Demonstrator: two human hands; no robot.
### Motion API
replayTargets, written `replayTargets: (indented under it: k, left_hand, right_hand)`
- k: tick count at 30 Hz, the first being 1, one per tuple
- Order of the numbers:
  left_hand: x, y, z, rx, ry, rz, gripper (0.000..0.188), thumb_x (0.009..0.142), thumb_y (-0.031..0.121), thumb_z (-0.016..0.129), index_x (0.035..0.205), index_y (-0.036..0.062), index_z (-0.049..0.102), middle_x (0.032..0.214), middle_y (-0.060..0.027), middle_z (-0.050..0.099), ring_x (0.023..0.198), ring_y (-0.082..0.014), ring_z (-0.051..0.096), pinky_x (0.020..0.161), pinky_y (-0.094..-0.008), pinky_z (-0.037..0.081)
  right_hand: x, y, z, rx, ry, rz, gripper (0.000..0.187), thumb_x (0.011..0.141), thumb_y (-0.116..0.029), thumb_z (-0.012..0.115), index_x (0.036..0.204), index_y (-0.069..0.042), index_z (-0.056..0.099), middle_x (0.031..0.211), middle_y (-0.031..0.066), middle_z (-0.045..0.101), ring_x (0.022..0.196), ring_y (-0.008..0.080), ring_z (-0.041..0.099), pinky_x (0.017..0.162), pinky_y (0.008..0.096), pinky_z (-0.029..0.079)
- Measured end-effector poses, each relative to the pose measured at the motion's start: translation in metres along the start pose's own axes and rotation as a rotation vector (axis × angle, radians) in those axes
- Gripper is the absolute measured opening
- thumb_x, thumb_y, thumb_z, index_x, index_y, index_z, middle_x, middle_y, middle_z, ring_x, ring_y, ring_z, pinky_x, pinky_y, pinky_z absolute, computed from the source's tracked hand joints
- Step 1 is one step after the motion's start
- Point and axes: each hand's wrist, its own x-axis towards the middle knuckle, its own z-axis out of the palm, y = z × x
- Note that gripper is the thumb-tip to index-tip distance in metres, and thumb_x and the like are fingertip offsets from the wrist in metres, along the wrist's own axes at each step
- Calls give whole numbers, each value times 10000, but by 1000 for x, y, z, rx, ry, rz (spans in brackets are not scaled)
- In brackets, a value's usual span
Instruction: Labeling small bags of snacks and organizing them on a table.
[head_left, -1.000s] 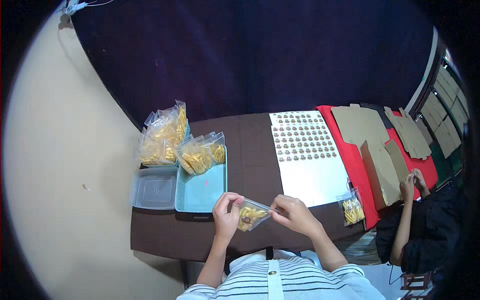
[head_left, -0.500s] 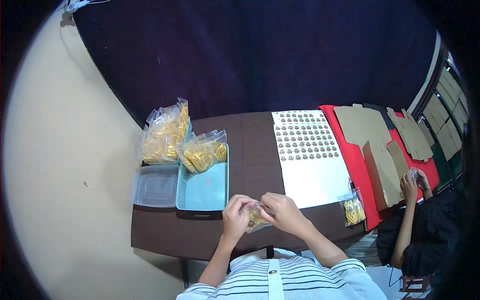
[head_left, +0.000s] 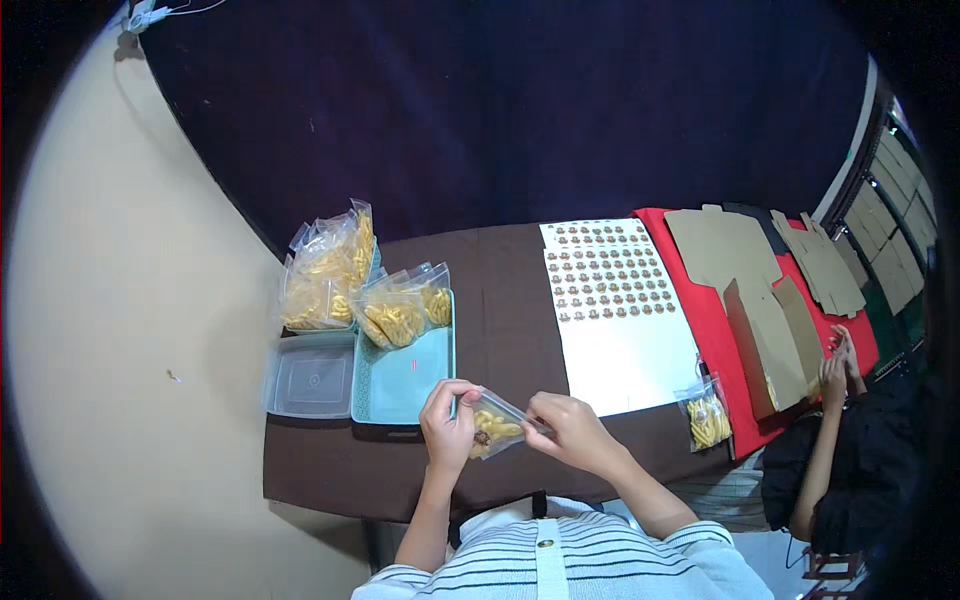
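A clear zip bag of yellow, finger-shaped snacks (head_left: 492, 424) is held between my hands over the table's near edge. A small brown sticker shows low on its front. My left hand (head_left: 449, 420) grips the bag's left side. My right hand (head_left: 572, 428) pinches its upper right corner. Beyond my left hand sits a turquoise basket (head_left: 400, 392), with several filled bags (head_left: 398, 312) at its far end. Sheets of round brown stickers (head_left: 612, 285) lie ahead on the right, many spots bare white in the near part.
More filled bags (head_left: 328, 272) are heaped in a container at the far left, behind a clear plastic lid (head_left: 312, 374). One filled bag (head_left: 706, 418) lies by the red cloth (head_left: 742, 440). A co-worker's hands (head_left: 838, 365) are beside an open cardboard box (head_left: 760, 345); flattened cardboard (head_left: 722, 245) lies behind.
My hands have moved apart, my left hand shifting left, and more of the bag shows between them, tilted. The co-worker's hands have shifted slightly.
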Motion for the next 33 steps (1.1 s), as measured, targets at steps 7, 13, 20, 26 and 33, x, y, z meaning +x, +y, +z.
replayTargets:
  k: [7, 13, 20, 26, 33]
  left_hand:
    - [-1, 2, 1, -17, -9, -6, 101, 786, 36, 582, 726, -19, 524, 712, -92, 571, 675, -198, 560, 651, -277, 438]
    - [-3, -5, 3, -27, 14, -40, 77, 775, 25, 590, 729, -12, 540, 710, -94, 578, 665, -222, 567, 632, -290, 442]
    - [-13, -7, 17, -116, -48, -101, 104, 821, 43, 554, 912, -1, 529, 920, -102, 538, 831, -176, 535, 752, -279, 431]
    - [-29, 12, 28, -88, -358, 45, 435, 695, 97, 697, 1077, 21, 503, 1103, -136, 496, 1034, -272, 489, 862, -341, 400]
    - [-32, 5, 33, -127, -318, -48, 168, 794, 61, 590, 942, -14, 566, 914, -133, 591, 853, -258, 587, 750, -317, 460]
  right_hand:
    - [-5, 1, -2, 3, -15, 1, 142, 717, -86, 595, 724, -4, 479, 658, 124, 522, 610, 274, 555, 553, 352, 436]
    - [-8, -1, -4, 28, -41, 40, 144, 730, -91, 589, 714, -5, 474, 652, 123, 521, 602, 275, 555, 542, 356, 434]
    - [-16, 9, 3, 48, 128, 134, 133, 735, -81, 593, 690, 3, 500, 596, 83, 507, 490, 159, 496, 461, 270, 383]
    - [-19, 17, 17, 182, 323, 338, 169, 766, -113, 604, 700, 9, 507, 596, 107, 520, 507, 158, 534, 471, 267, 409]
    - [-18, 17, 23, 469, 216, 286, 197, 815, -163, 600, 857, 17, 532, 775, 107, 551, 617, 129, 539, 545, 243, 426]
